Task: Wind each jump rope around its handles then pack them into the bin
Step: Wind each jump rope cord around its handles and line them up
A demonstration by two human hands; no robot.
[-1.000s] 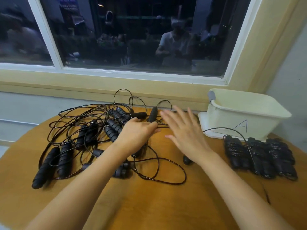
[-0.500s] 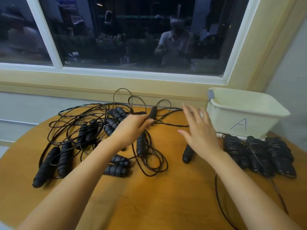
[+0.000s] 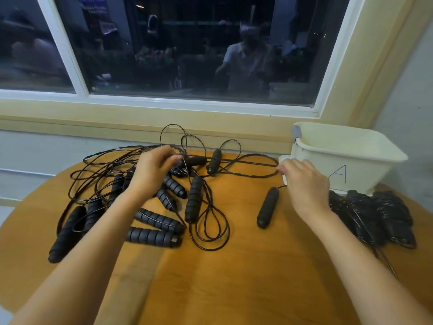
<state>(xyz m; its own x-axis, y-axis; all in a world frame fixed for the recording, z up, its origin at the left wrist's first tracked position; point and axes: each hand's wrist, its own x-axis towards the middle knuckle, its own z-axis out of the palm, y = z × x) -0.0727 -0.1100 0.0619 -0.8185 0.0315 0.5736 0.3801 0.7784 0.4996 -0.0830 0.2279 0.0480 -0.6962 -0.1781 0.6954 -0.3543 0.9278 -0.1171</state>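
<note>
Both forearms are stretching over the table [image 3: 234, 289]; the left hand [image 3: 153, 171] is pinching the tangled jump ropes [image 3: 153, 236], the right hand [image 3: 307, 184] pinching a cord loop [image 3: 246, 162] beside the bin [image 3: 351, 167].

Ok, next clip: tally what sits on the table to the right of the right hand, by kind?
wound rope bundles: 3
bin: 1
flat white piece under the bin: 1
total: 5
</note>
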